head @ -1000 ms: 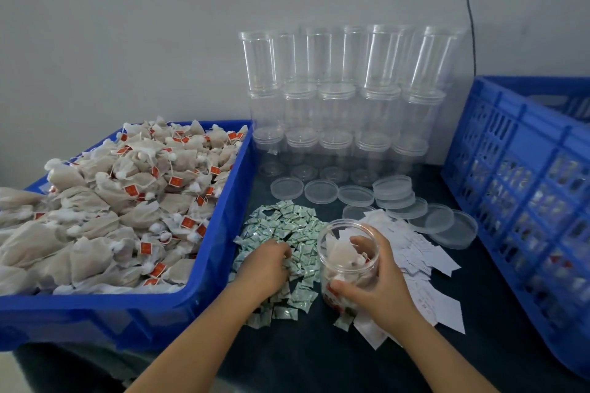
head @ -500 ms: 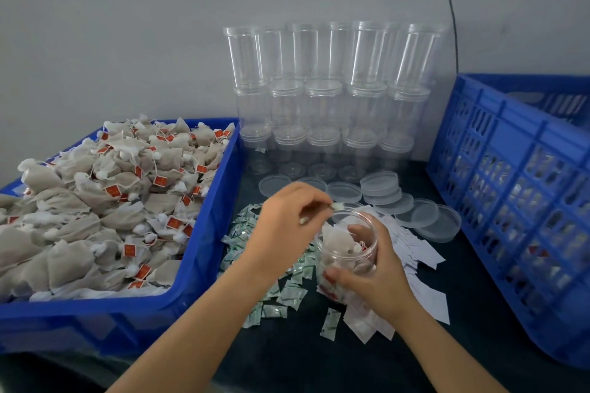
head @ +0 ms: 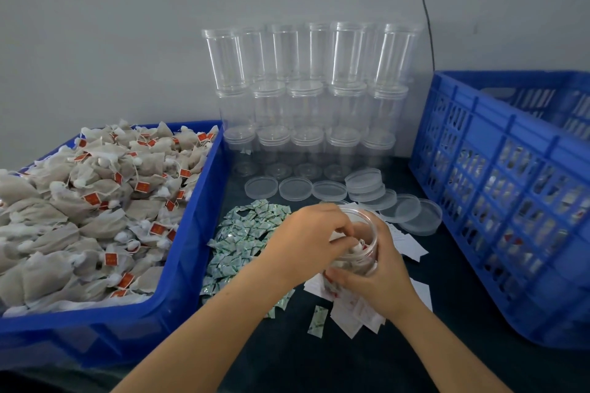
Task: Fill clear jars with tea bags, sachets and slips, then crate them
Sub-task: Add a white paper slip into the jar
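Note:
A clear jar (head: pixel 365 260) holding tea bags stands on the dark table in front of me. My right hand (head: pixel 381 281) grips it round the side. My left hand (head: pixel 306 241) is over the jar's mouth with its fingertips curled down inside; whether they pinch a sachet is hidden. A pile of green-and-white sachets (head: pixel 244 231) lies left of the jar. White paper slips (head: pixel 412 246) lie to its right and under it. Tea bags (head: pixel 95 210) with red tags fill a blue bin (head: pixel 194 226) at the left.
Empty clear jars (head: pixel 306 99) are stacked in three tiers against the back wall. Loose clear lids (head: pixel 329 190) lie in a row before them. A tall blue slatted crate (head: pixel 510 188) with filled jars inside stands at the right. One stray sachet (head: pixel 317 324) lies near the table's front.
My left hand picked a sachet from the pile, lifted it over the jar and now has its fingertips inside the jar's mouth. My right hand kept hold of the jar.

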